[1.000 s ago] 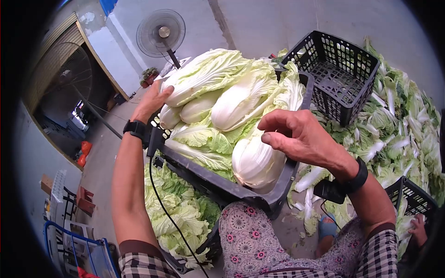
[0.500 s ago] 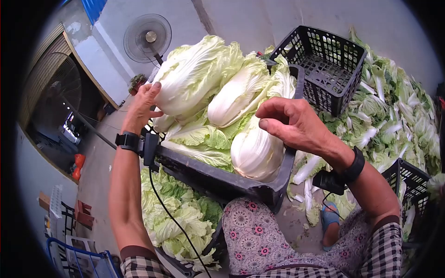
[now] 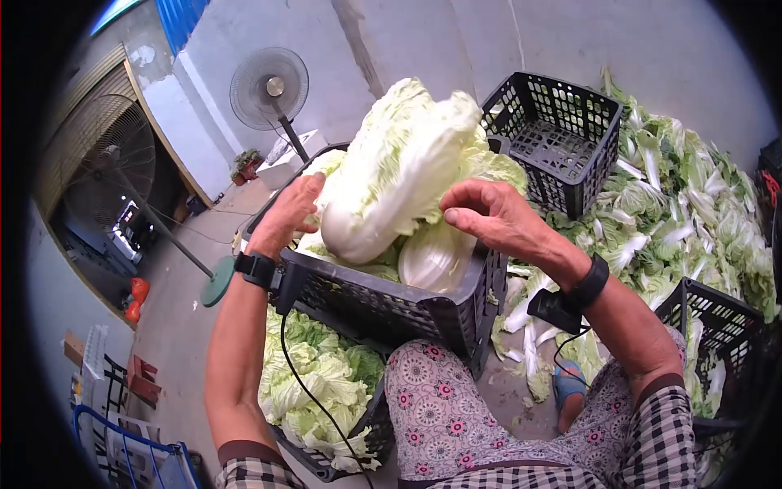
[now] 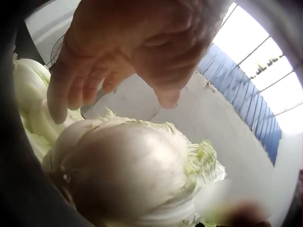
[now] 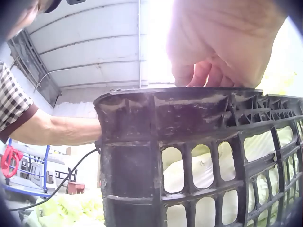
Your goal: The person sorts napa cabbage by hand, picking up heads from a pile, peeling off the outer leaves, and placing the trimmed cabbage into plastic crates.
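A large napa cabbage [image 3: 391,179] stands tilted over the black crate [image 3: 371,306], its white base low and to the left, its leafy top leaning right. Just left of that base is my left hand [image 3: 287,216], fingers spread and apart from the cabbage. The left wrist view has the hand [image 4: 137,52] above the rounded base of the cabbage [image 4: 128,165]. My right hand [image 3: 497,216] hovers at the crate's right side with fingers loosely bent, holding nothing. Below the tilted one, another napa cabbage [image 3: 436,257] lies in the crate's front corner, partly hidden.
A lower crate of loose leaves [image 3: 326,383] stands at front left. Another black crate [image 3: 570,175] is behind on the right, beside a heap of trimmed leaves [image 3: 660,220]. A crate [image 3: 717,306] sits at lower right. Fans [image 3: 269,88] stand at the left.
The large cabbage has moved from the left side toward the middle and tipped, its leafy end now to the right. My left fingers have come off it. The right hand keeps nearly the same pose.
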The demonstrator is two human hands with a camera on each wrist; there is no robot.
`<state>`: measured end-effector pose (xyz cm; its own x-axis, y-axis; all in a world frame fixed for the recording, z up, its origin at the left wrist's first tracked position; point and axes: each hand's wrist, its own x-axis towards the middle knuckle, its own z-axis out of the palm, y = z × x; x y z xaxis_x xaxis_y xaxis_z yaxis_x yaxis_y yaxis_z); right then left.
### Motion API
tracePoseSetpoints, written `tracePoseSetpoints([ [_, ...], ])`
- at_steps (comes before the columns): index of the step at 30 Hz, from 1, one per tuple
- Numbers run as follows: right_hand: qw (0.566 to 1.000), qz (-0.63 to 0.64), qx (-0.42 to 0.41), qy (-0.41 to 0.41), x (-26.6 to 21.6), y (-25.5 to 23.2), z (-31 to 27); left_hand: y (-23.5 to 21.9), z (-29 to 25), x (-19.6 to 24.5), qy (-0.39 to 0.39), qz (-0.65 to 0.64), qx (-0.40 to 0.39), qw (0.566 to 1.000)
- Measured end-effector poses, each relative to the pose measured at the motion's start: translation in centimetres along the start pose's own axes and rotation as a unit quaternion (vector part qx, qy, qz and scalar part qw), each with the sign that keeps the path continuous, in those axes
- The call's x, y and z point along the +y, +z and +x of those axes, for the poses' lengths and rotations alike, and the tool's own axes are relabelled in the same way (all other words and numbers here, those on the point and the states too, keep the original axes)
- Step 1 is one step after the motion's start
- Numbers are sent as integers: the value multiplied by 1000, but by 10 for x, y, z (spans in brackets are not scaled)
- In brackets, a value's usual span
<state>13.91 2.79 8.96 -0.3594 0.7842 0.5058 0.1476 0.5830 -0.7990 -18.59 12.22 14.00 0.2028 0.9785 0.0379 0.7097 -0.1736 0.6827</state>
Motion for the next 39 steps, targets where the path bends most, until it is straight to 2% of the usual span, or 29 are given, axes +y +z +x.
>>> tracePoseSetpoints([
  [2, 998, -57, -25, -6, -8, 0, -6, 5, 4, -12, -26, 100, -20, 994],
  [3, 992, -111, -52, -44, -9, 1, -8, 20, -19, 13, -12, 59, -55, 997],
  [4, 981, -170, -77, -48, -14, 2, -11, 27, -28, 22, 16, -14, -108, 994],
  [6, 963, -235, -102, -87, -11, 3, -13, 31, -30, 31, 75, -27, -127, 989],
  [9, 956, -253, -112, -94, -9, 2, -14, 23, -30, 40, 78, -10, -171, 982],
  [12, 953, -256, -88, -137, -1, 6, -12, 37, -44, 48, 151, -36, -151, 976],
  [16, 957, -245, -33, -149, 7, 14, -14, 40, -55, 57, 184, -49, -130, 973],
  [17, 964, -226, -37, -134, 5, 14, -14, 40, -57, 53, 206, -98, -121, 966],
  [20, 973, -140, 33, -178, 4, 16, -8, 53, -62, 57, 232, 2, -1, 973],
  [21, 979, -119, 48, -159, 2, 14, -6, 61, -71, 68, 269, 37, 39, 962],
  [24, 988, -60, 98, -102, -14, 2, -1, 71, -88, 93, 237, -122, 61, 962],
  [25, 984, -16, 136, -117, -21, -2, 2, 69, -83, 88, 263, -177, 77, 945],
  [26, 984, 71, 128, -103, -42, -8, -1, 69, -86, 95, 259, -274, 55, 924],
  [28, 951, 109, 177, -228, -63, -23, 3, 70, -93, 114, 248, -431, 58, 865],
  [30, 950, 174, 188, -178, -80, -43, -8, 68, -95, 117, 233, -494, 6, 838],
  [32, 962, 175, 174, -118, -83, -61, -25, 72, -98, 124, 235, -547, -35, 802],
  [35, 988, 44, 120, -86, -89, -66, -60, 96, -107, 143, 195, -597, -111, 770],
  [36, 987, -13, 111, -118, -87, -69, -68, 106, -110, 151, 177, -612, -140, 758],
  [37, 979, -51, 145, -136, -91, -71, -82, 115, -117, 162, 147, -637, -168, 738],
  [38, 968, -89, 175, -154, -101, -72, -97, 121, -117, 161, 124, -671, -237, 691],
  [39, 935, -247, 200, -157, -111, -80, -113, 128, -112, 159, 103, -700, -305, 637],
])
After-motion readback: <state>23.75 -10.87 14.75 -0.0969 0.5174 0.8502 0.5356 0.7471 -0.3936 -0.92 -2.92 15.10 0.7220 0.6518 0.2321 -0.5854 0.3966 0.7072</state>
